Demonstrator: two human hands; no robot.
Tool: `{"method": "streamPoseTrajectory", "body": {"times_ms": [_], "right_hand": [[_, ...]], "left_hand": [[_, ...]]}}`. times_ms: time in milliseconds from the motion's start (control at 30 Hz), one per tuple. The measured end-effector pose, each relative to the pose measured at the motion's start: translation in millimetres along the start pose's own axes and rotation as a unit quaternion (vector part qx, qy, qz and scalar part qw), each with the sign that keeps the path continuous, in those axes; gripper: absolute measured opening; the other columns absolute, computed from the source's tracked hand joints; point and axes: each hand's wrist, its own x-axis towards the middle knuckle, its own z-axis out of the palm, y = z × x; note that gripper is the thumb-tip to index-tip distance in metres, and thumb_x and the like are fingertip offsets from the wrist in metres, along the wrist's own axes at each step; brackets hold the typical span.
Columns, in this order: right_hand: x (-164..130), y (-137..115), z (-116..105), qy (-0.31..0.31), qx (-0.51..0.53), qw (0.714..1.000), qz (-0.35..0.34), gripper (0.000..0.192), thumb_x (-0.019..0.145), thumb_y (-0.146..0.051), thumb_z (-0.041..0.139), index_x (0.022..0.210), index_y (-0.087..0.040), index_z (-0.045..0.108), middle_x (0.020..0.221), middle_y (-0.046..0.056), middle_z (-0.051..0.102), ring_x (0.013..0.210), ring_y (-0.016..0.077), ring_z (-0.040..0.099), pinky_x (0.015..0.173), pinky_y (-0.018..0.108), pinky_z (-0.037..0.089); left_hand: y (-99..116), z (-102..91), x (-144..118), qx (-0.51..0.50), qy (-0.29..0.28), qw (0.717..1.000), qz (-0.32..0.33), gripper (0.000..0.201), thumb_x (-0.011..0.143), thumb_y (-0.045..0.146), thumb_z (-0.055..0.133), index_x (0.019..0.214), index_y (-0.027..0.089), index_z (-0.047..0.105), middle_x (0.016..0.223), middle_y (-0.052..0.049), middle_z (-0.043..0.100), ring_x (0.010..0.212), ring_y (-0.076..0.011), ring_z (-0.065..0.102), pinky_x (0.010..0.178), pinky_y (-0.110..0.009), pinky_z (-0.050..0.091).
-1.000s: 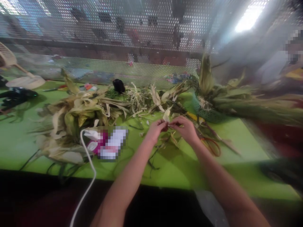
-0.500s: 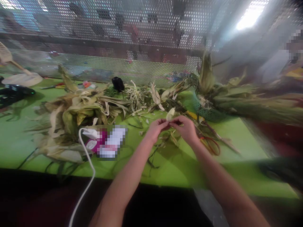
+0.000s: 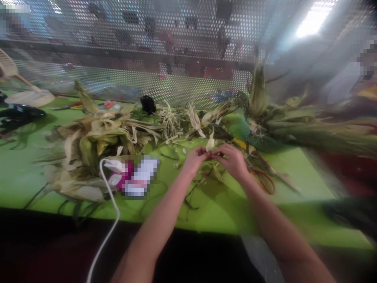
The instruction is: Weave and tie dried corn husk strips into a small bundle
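Observation:
My left hand [image 3: 194,160] and my right hand [image 3: 232,160] meet over the green table [image 3: 224,208], with fingertips pinched together. A small pale piece of corn husk [image 3: 210,144] stands up from between them, pointed at its top. Its lower end is hidden by my fingers, so I cannot tell whether it is tied or folded there. Thin dark green strips [image 3: 196,188] lie on the table below my hands. Scissors with orange handles [image 3: 269,184] rest just right of my right wrist, partly covered by plant scraps.
Left lies a heap of dried corn husks [image 3: 97,137], before it a white cable [image 3: 116,212], a purple item [image 3: 119,180] and a blurred phone-like rectangle [image 3: 141,177]. Right stands a green basket [image 3: 256,139] with long husks [image 3: 309,129]. A perforated metal screen [image 3: 176,82] closes the back.
The husk piece in my fingers has turned slightly and now looks narrower, with a longer tip. My hands have stayed in almost the same place.

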Motion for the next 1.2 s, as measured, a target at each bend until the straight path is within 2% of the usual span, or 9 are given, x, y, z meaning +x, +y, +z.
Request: {"method": "streamPoseTrajectory", "body": {"times_ms": [167,267,433,600,767,867,1000,1200], "right_hand": [[1,4,0,-0.018,-0.045,0.999,0.011,0.011,0.087,-0.025,0.062,0.079,-0.019,0.066,0.083,0.006,0.065,0.073,0.0183,0.059,0.064,0.027,0.043],[2,6,0,-0.015,-0.049,0.998,0.040,0.009,0.083,-0.024,0.064,0.077,-0.018,0.063,0.081,0.006,0.063,0.071,0.0183,0.057,0.062,0.027,0.040],[3,8,2,0.008,-0.010,0.995,0.098,0.010,0.079,-0.026,0.064,0.074,-0.019,0.060,0.074,0.003,0.061,0.066,0.0166,0.055,0.060,0.027,0.040],[3,6,5,0.023,0.051,0.989,0.135,0.007,0.074,-0.026,0.065,0.077,-0.019,0.064,0.072,0.002,0.063,0.065,0.0162,0.056,0.060,0.027,0.042],[4,1,4,0.023,0.182,0.970,0.160,0.012,0.073,-0.028,0.069,0.078,-0.018,0.066,0.073,0.001,0.069,0.067,0.0162,0.062,0.065,0.029,0.050],[4,2,2,0.013,0.216,0.963,0.157,0.016,0.074,-0.029,0.070,0.086,-0.018,0.070,0.080,0.003,0.072,0.071,0.0176,0.065,0.069,0.032,0.052],[3,8,-2,0.003,0.189,0.974,0.123,0.016,0.074,-0.031,0.074,0.087,-0.020,0.074,0.084,0.004,0.072,0.077,0.0192,0.066,0.074,0.034,0.052],[2,14,-2,-0.022,0.130,0.988,0.075,0.012,0.077,-0.030,0.074,0.086,-0.021,0.075,0.084,0.004,0.071,0.078,0.0194,0.065,0.072,0.032,0.051]], "left_hand": [[1,1.9,-1,0.041,-0.014,0.999,0.022,0.022,0.064,0.024,0.079,0.077,0.013,0.066,0.070,-0.002,0.068,0.069,-0.0143,0.064,0.082,-0.035,0.051],[1,3.1,-2,0.068,-0.033,0.996,0.047,0.016,0.069,0.021,0.074,0.081,0.013,0.068,0.074,-0.003,0.070,0.071,-0.0147,0.065,0.081,-0.033,0.051],[-1,2.3,-4,0.100,-0.069,0.990,0.076,0.012,0.077,0.022,0.068,0.086,0.014,0.069,0.081,-0.004,0.071,0.077,-0.0152,0.066,0.083,-0.032,0.050],[-5,-0.4,-2,0.097,-0.073,0.989,0.084,0.021,0.074,0.028,0.074,0.089,0.014,0.067,0.079,-0.003,0.071,0.076,-0.0150,0.066,0.082,-0.032,0.050],[-5,0.8,0,0.022,-0.056,0.997,0.045,0.025,0.066,0.026,0.079,0.083,0.013,0.066,0.075,-0.003,0.070,0.072,-0.0160,0.066,0.082,-0.036,0.052],[-2,2.6,-1,-0.013,-0.036,0.999,0.013,0.027,0.062,0.023,0.080,0.084,0.012,0.068,0.077,-0.004,0.072,0.073,-0.0170,0.068,0.082,-0.036,0.053],[-1,2.0,-2,-0.028,-0.029,0.999,-0.014,0.024,0.061,0.021,0.079,0.080,0.012,0.068,0.075,-0.003,0.071,0.070,-0.0149,0.067,0.078,-0.032,0.053],[-2,-1.2,0,-0.029,-0.030,0.998,-0.047,0.014,0.062,0.015,0.074,0.073,0.012,0.066,0.068,-0.002,0.068,0.065,-0.0122,0.065,0.071,-0.027,0.052]]}}
